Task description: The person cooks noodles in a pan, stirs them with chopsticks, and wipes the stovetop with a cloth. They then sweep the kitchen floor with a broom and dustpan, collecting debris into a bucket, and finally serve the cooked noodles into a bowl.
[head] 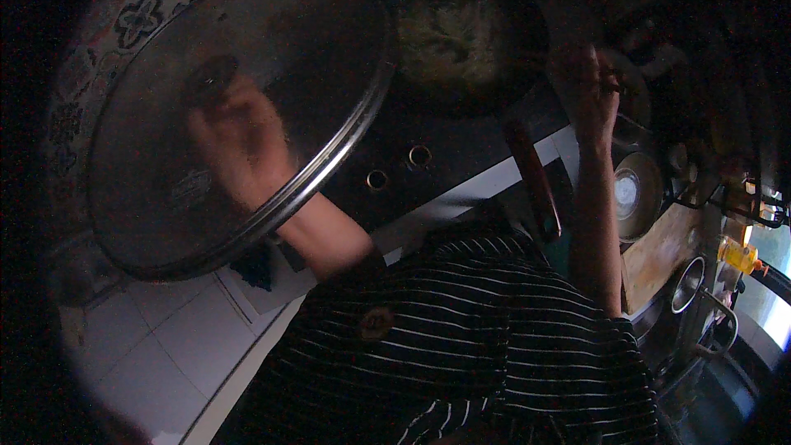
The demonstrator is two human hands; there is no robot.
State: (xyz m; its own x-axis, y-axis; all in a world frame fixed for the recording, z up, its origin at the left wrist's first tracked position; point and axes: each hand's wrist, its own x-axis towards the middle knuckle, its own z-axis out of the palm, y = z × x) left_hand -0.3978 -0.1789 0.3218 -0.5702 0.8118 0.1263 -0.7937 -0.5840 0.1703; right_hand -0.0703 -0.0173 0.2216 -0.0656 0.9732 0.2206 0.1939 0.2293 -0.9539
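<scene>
My left hand (244,136) grips the dark knob (213,79) of a large glass lid with a shiny metal rim (346,142). The lid is tilted at the left, and its rim crosses in front of my left wrist. Beside it, a dark pan (525,80) with a reddish-brown handle (534,182) sits on the black cooktop (395,130). Pale green leafy vegetable (451,40) lies in the pan. To the right of the pan is my right hand (596,89), its fingers bent. Darkness hides whether it holds anything.
Two round cooktop knobs (398,167) face me. At the right are a round dish (636,198), a wooden cutting board (661,253), a metal-rimmed bowl or strainer (687,284) and a bottle of yellow liquid (740,256). Patterned tiles (139,18) line the far left; pale floor tiles (148,334) show below.
</scene>
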